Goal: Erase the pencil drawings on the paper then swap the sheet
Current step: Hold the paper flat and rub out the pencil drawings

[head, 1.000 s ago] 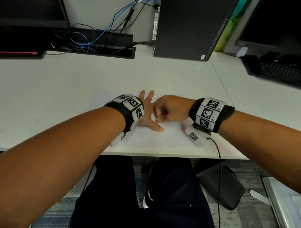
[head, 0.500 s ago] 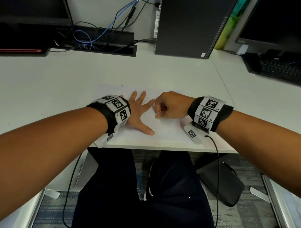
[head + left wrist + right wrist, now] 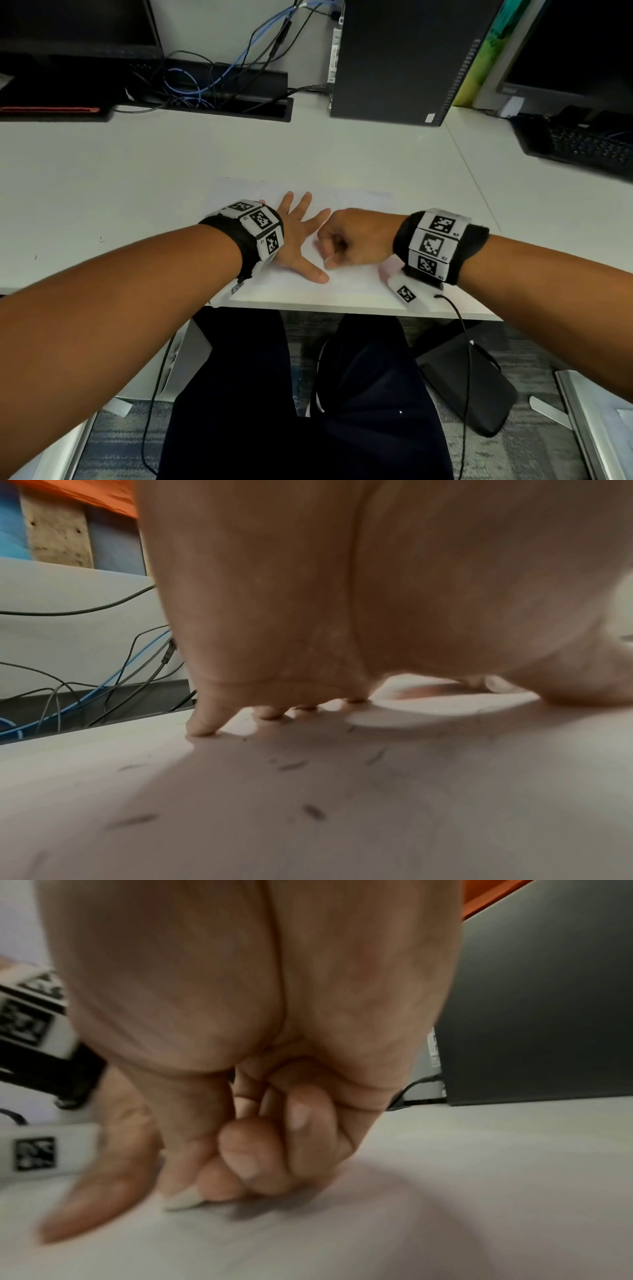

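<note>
Two monitors (image 3: pixel 575 51), computer tower (image 3: pixel 404 58), tangled cables (image 3: pixel 212 78) behind paper (image 3: pixel 356 277).

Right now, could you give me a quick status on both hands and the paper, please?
Left hand flat, fingers spread, pressing the paper. Right hand pinching a small white eraser on the sheet. Eraser crumbs on the paper; nothing in the way.

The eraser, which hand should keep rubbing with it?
Probably the right hand: its curled fingers already pinch the white eraser against the paper. The left hand lies flat with spread fingers, pinning the sheet.
</note>
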`<state>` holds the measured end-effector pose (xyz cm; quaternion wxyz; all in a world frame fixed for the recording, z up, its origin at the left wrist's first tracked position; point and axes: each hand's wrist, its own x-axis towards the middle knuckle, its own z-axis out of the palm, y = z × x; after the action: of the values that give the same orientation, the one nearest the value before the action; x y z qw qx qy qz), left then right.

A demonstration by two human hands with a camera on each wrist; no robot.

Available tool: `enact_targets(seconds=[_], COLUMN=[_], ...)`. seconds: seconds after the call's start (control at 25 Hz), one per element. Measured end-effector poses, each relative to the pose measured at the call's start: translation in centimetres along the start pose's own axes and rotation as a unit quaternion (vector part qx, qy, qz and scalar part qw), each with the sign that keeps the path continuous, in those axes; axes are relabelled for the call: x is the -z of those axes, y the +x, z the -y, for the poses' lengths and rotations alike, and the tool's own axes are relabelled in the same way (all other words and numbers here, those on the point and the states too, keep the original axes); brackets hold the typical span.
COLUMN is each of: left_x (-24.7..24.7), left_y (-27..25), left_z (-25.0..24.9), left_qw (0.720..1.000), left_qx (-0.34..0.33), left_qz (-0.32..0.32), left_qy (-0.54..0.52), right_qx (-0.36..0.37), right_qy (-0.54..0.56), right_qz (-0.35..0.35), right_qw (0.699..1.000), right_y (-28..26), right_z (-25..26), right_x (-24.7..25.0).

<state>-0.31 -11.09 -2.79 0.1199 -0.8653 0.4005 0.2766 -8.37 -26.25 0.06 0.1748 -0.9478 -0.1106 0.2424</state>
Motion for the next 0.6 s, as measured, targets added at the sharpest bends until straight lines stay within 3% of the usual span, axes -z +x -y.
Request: enact_targets(seconds=[0.16, 0.36, 0.52, 0.6], left_x=[-0.1, -0.2, -0.4, -0.3], left_y=[0.1, 0.3, 0.5, 0.4], left_z=[-0.1, 0.1, 0.1, 0.2], left_qw=[1.000, 1.000, 1.000, 1.000], left_qx=[-0.001, -0.003, -0.001, 0.001], left_qz=[0.002, -0.001, -0.001, -0.001], left_qy=[0.001, 0.001, -0.004, -0.003], right_qx=[-0.047, -0.003, -0.054, -0.061], right_qy=[-0.008, -0.008, -0.005, -0.007], right_qz=[-0.089, -0.006, -0.088, -0.080], right_qw=[0.995, 1.000, 0.995, 0.995], right_y=[0.4, -1.0, -0.6, -0.6], right_z=[-1.4, 0.1, -1.8, -1.7], right_x=[1.8, -0.5, 1.1, 1.1])
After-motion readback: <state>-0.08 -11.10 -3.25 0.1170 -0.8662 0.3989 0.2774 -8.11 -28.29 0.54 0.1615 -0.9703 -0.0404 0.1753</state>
